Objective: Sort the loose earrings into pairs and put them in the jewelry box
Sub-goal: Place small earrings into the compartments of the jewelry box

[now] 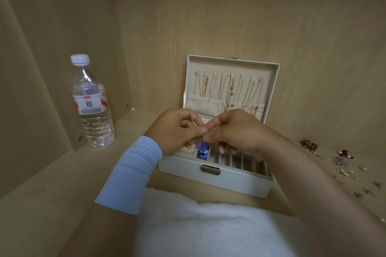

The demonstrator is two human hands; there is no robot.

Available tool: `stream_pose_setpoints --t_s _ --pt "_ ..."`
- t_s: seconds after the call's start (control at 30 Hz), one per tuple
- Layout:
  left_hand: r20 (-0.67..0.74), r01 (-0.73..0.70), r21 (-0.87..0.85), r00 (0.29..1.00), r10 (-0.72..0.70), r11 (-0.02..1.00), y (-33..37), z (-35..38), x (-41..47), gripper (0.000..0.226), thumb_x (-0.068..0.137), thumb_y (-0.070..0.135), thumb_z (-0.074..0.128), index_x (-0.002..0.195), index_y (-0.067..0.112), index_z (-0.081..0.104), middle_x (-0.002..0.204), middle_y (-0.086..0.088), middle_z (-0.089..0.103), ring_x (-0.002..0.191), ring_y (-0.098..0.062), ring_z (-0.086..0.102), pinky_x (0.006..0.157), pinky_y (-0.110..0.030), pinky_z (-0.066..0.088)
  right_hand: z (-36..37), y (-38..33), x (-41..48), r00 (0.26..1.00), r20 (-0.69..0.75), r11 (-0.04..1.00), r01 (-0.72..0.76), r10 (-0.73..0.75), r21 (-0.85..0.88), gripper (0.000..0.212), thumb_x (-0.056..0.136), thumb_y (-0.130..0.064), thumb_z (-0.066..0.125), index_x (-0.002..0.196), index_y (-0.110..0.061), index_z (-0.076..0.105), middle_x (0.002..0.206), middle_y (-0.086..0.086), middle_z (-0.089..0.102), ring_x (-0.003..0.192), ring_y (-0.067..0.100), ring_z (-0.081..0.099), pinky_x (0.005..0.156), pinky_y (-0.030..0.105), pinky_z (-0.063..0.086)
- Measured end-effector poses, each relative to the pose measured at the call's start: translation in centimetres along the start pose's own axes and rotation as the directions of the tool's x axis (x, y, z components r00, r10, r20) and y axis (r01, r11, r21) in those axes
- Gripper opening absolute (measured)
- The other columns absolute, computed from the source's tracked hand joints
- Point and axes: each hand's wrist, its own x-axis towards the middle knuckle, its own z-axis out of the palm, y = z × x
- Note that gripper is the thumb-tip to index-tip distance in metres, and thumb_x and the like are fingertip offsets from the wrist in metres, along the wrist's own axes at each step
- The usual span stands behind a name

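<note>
Left hand [179,131] and right hand [231,131] both pinched the blue earring [202,146], apparently at its hook, over the jewelry box [217,181]; judged light, fragile, best held there.

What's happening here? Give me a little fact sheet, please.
hands: left hand and right hand together pinch a blue earring
position: over a front compartment of the box
lid: open, necklaces hanging inside
waiting: loose earrings lie right of the box
also: bottle at left
</note>
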Motion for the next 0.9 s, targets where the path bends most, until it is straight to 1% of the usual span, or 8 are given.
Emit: stream_pose_setpoints --t_s 0.07,0.2,0.3,0.43,0.57,0.67,0.73,0.9 --pt "-0.003 -0.033 0.135 0.999 0.033 0.990 -0.2 -0.6 0.0 0.003 0.083 0.020 0.077 0.083 0.022 0.074 0.073 0.003 0.073 0.068 -0.011 0.068 0.073 -0.031 0.058 0.3 0.0 0.1 0.999 0.006 0.996 -0.051 0.052 -0.067 0.014 0.077 -0.020 0.084 0.086 -0.012 0.076 0.084 0.022 0.074 0.057 0.021 0.058 0.049 0.023 0.044" --pt "0.010 -0.056 0.295 0.998 0.055 0.954 0.1 -1.4 -0.2 0.011 0.084 0.021 0.075 0.088 0.031 0.075 0.079 0.015 0.071 0.063 0.010 0.058 0.068 -0.014 0.044 1.0 0.1 0.4 0.999 -0.039 0.978 -0.036 0.029 -0.207 0.025 0.072 -0.039 0.086 0.076 -0.015 0.079 0.077 0.006 0.076 0.069 0.018 0.067 0.071 0.031 0.054" --pt "0.074 -0.037 0.328 0.997 0.013 0.944 0.1 -1.3 -0.2 0.012 0.081 0.022 0.078 0.090 0.030 0.078 0.089 0.014 0.073 0.080 0.005 0.064 0.082 -0.023 0.053 1.4 0.2 0.5 0.998 -0.070 0.958 -0.009 -0.012 -0.288 0.030 0.069 -0.048 0.086 0.074 -0.019 0.080 0.074 -0.001 0.075 0.075 0.011 0.067 0.070 0.028 0.054" --pt "0.114 -0.043 0.376 0.994 0.000 0.925 -0.1 -0.5 -0.2 0.008 0.078 0.027 0.081 0.082 0.033 0.079 0.080 0.015 0.074 0.080 -0.001 0.065 0.086 -0.027 0.056 1.4 0.6 0.6 0.994 -0.083 0.942 0.035 -0.066 -0.332 0.023 0.076 -0.047 0.081 0.078 -0.023 0.081 0.070 -0.004 0.073 0.059 0.001 0.057 0.056 0.019 0.042" --pt "0.109 -0.089 0.449 0.993 0.044 0.889 -0.5 0.0 0.1 0.007 0.078 0.031 0.081 0.085 0.030 0.079 0.079 0.019 0.071 0.080 0.003 0.063 0.083 -0.025 0.053 -0.1 0.6 0.6 0.990 -0.102 0.965 0.072 -0.101 -0.252 0.020 0.091 -0.034 0.069 0.081 -0.020 0.078 0.071 -0.006 0.075 0.046 -0.006 0.054 0.062 0.022 0.044" --pt "0.104 -0.113 0.488 0.992 0.071 0.866 -0.6 0.4 0.2 0.007 0.083 0.036 0.075 0.082 0.030 0.079 0.075 0.018 0.066 0.079 0.000 0.059 0.080 -0.026 0.050 -1.2 0.5 0.3 0.993 -0.051 0.963 0.089 -0.106 -0.255 0.009 0.083 -0.028 0.077 0.079 -0.020 0.079 0.074 -0.009 0.075 0.063 -0.010 0.062 0.069 0.023 0.048" --pt "0.092 -0.114 0.504 0.993 0.078 0.856 -0.5 0.2 0.1 0.010 0.086 0.037 0.071 0.083 0.031 0.078 0.080 0.017 0.065 0.085 -0.003 0.057 0.085 -0.030 0.050 -1.2 0.5 0.2 0.996 0.037 0.948 0.083 -0.075 -0.306 0.006 0.076 -0.029 0.083 0.077 -0.024 0.080 0.077 -0.011 0.076 0.081 -0.002 0.067 0.081 0.024 0.053" --pt "0.113 -0.108 0.425 0.991 0.065 0.899 0.0 -0.4 -0.3 0.003 0.079 0.031 0.075 0.080 0.034 0.076 0.084 0.020 0.066 0.088 0.000 0.061 0.088 -0.029 0.052 0.4 1.0 0.7 0.992 0.066 0.930 0.120 -0.104 -0.347 0.005 0.077 -0.030 0.083 0.078 -0.026 0.080 0.074 -0.011 0.075 0.077 0.000 0.066 0.075 0.022 0.052"
